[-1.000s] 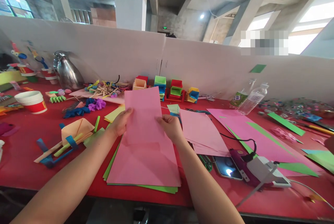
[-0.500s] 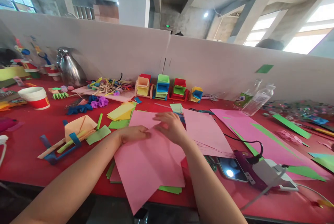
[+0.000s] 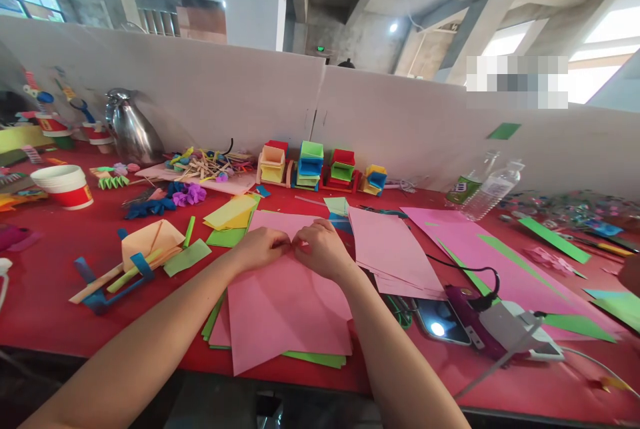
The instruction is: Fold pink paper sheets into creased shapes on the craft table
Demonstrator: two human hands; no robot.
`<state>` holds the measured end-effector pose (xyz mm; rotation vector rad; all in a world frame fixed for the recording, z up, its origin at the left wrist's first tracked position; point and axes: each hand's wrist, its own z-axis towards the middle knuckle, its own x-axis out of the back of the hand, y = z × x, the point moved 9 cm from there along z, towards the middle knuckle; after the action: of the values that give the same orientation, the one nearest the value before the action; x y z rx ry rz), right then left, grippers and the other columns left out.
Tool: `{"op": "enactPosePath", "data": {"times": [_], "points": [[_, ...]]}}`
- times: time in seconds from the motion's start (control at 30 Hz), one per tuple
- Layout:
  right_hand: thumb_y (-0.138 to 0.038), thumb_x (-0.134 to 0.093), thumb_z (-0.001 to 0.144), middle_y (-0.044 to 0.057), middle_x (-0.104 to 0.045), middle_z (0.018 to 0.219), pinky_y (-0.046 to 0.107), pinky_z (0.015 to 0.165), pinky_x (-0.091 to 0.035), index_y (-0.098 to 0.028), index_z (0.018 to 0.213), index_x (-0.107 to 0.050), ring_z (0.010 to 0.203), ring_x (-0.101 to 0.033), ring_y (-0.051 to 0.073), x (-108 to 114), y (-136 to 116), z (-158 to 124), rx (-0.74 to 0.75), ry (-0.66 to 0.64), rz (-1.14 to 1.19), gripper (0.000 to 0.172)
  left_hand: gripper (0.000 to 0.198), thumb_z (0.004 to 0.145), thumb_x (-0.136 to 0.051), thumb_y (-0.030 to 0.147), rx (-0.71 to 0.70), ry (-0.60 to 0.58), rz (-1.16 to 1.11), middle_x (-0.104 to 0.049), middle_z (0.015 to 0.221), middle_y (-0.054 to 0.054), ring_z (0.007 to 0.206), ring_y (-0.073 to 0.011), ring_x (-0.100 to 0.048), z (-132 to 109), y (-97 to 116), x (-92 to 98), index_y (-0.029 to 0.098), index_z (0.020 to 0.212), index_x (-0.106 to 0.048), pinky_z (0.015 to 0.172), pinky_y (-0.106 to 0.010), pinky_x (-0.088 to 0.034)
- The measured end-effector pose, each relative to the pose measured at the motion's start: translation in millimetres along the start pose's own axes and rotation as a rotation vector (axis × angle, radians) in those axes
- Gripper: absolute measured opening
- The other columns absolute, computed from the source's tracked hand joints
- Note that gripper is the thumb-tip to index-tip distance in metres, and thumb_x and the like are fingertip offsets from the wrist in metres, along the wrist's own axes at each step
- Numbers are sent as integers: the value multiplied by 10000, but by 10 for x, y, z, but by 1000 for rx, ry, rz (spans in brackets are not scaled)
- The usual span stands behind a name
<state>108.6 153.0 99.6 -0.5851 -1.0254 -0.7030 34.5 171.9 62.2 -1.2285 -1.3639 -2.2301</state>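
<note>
Left hand (image 3: 265,249): fingers bent over and closed on the pink sheet (image 3: 285,315), pinching it near its far end, knuckles up
Right hand (image 3: 323,249): fingers curled down, tips on the same sheet and just beside the left fingertips — its thumb is hidden, so I cannot tell whether it grips or only presses
Pink sheet: under both hands, lying slightly askew on a pile of paper, its near left corner jutting past the pile toward the table's near edge
Pile below: more pink paper, with green sheets (image 3: 323,357) showing along the near side and at the left
Right of the pile: a second stack of pink paper (image 3: 393,249), then a phone (image 3: 443,320) lying flat and a purple device (image 3: 463,302) with a black cable plugged in
Left of the pile: a peach paper box (image 3: 153,244) with sticks and blue strips about it; yellow paper (image 3: 230,212) lies beyond the left wrist
Far side: a row of small coloured boxes (image 3: 311,165) near the white partition (image 3: 200,95) — a metal jug (image 3: 133,130) stands farther left
Table: red top (image 3: 40,309)
</note>
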Motion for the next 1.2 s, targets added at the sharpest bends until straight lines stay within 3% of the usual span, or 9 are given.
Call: {"op": "enactPosePath", "data": {"times": [0.2, 0.33, 0.5, 0.6, 0.67, 0.73, 0.87, 1.07, 1.2], "points": [[-162, -559, 643, 5, -662, 671, 322, 861, -293, -192, 643, -619, 698, -557, 152, 57, 7, 10, -26, 61, -10, 66, 205, 757, -448, 237, -34, 53, 92, -525, 545, 16, 528, -123, -454, -30, 83, 82, 184, 604, -574, 494, -229, -229], [-172, -551, 662, -15, -644, 648, 304, 822, -319, -199, 612, -597, 652, -534, 134, 220, 309, -41, -129, 103, 48, 73, 212, 774, -435, 260, -59, 44, 110, -524, 555, 21, 537, -120, -462, -43, 58, 179, 182, 665, -600, 489, -222, -236], [-164, -532, 685, 0, -630, 654, 301, 776, -348, -192, 612, -581, 631, -537, 140, 434, 664, -133, -299, 210, 24, 93, 229, 772, -442, 276, -75, 13, 113, -469, 515, 34, 503, -107, -429, -45, -42, 243, 174, 591, -538, 473, -216, -229], [-215, -535, 743, 18, -658, 790, 299, 792, -342, -197, 735, -617, 754, -559, 160, 400, 504, -96, -202, 231, 83, 84, 242, 777, -435, 276, -82, 12, 106, -454, 507, 36, 497, -103, -416, -45, -49, 215, 171, 578, -523, 474, -214, -235], [-247, -555, 757, 6, -670, 852, 302, 831, -321, -214, 823, -629, 809, -558, 158, 273, 257, -40, -52, 162, 133, 104, 231, 784, -427, 274, -92, 10, 75, -487, 541, 30, 525, -108, -442, -44, -10, 171, 171, 617, -549, 487, -210, -254], [-219, -554, 767, -5, -676, 785, 305, 836, -306, -213, 780, -635, 764, -554, 149, 140, 72, -4, 33, 80, 117, 82, 218, 787, -422, 272, -98, 14, 37, -524, 582, 23, 559, -115, -471, -40, 42, 131, 171, 670, -576, 504, -208, -277], [-164, -506, 793, 15, -670, 737, 317, 840, -286, -190, 720, -627, 743, -537, 157, 94, 40, 13, 15, 39, -10, 143, 214, 791, -409, 267, -101, 25, -23, -557, 634, 15, 598, -121, -497, -26, 93, 118, 167, 714, -583, 528, -206, -311], [-166, -449, 824, 25, -671, 764, 330, 894, -256, -196, 735, -613, 768, -525, 171, 318, 405, -61, -135, 101, -80, 189, 230, 768, -456, 331, -52, 90, -49, -492, 545, 31, 529, -116, -459, -22, -186, 370, 166, 636, -547, 491, -209, -313], [-156, -448, 810, 3, -666, 752, 318, 879, -281, -207, 723, -604, 740, -519, 164, 385, 567, -96, -216, 122, 8, 185, 256, 780, -456, 368, 14, 96, -194, -535, 569, 18, 553, -128, -521, -44, -441, 524, 173, 624, -512, 545, -226, -389]]}}
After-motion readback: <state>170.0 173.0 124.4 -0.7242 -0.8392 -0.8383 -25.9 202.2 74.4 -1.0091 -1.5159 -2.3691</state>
